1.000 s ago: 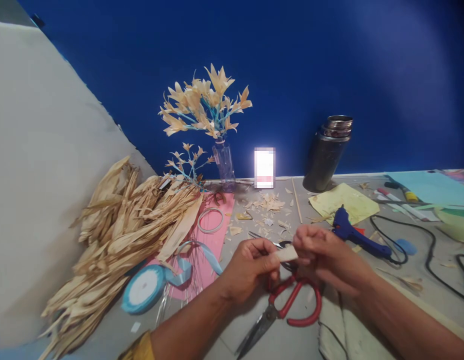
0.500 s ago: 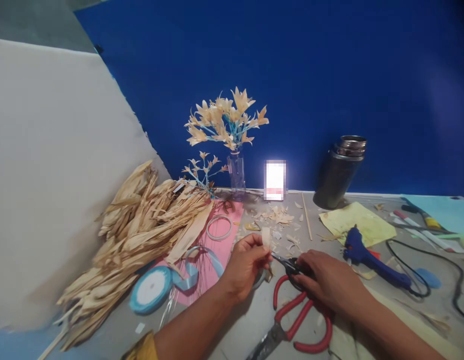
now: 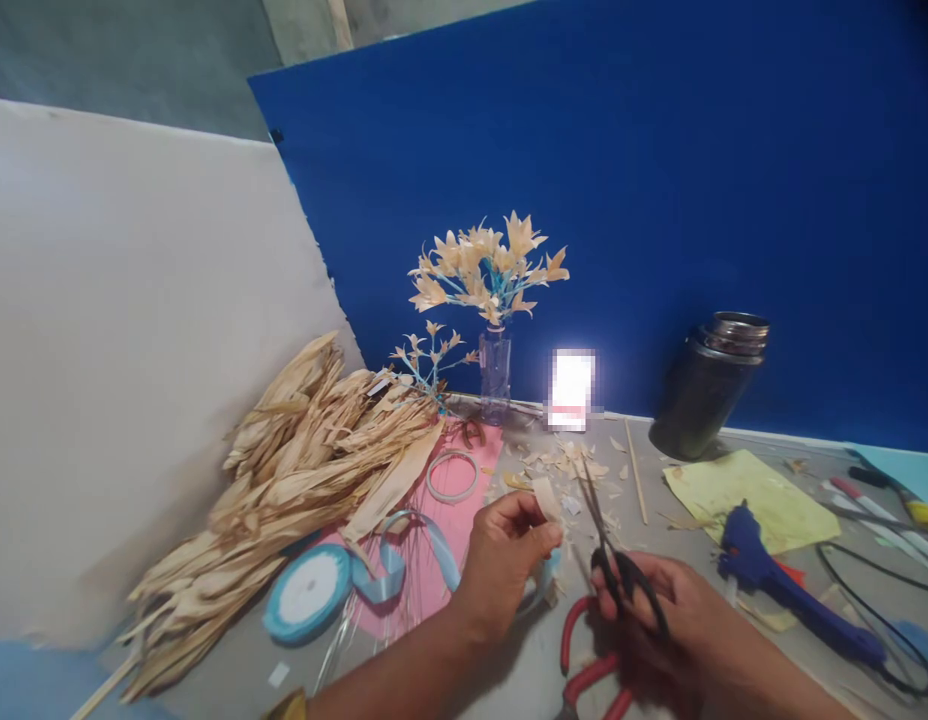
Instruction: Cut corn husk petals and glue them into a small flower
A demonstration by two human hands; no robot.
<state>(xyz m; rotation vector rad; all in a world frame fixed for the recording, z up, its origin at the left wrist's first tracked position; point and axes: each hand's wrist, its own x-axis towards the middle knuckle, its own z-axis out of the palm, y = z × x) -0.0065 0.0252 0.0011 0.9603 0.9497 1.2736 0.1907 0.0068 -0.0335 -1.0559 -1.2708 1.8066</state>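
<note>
Between the thumb and fingers of my left hand [image 3: 509, 555] is a pale strip of dried husk [image 3: 545, 497], its end sticking up. My right hand [image 3: 666, 600] grips a pair of black-handled scissors [image 3: 608, 545], the blades pointing up and slightly parted, away from the strip. Under my right hand lie red-handled shears [image 3: 576, 625], partly hidden by it. Pale husk scraps [image 3: 573, 460] are scattered on the table beyond both hands. Light blue ribbon [image 3: 385, 580] curls out to the left of my left hand from its spool [image 3: 310, 592].
A heap of dried corn husks [image 3: 306, 440] fills the left side. Husk flowers [image 3: 494, 260] stand in a clear vase [image 3: 495, 375] at the back, near a dark flask [image 3: 704, 390]. A blue glue gun [image 3: 786, 580] with its cord, and yellow paper [image 3: 756, 495], lie at right.
The scissors have swung from pointing left at the strip to pointing upward, away from it. My left hand still pinches the strip. The camera view has shifted slightly.
</note>
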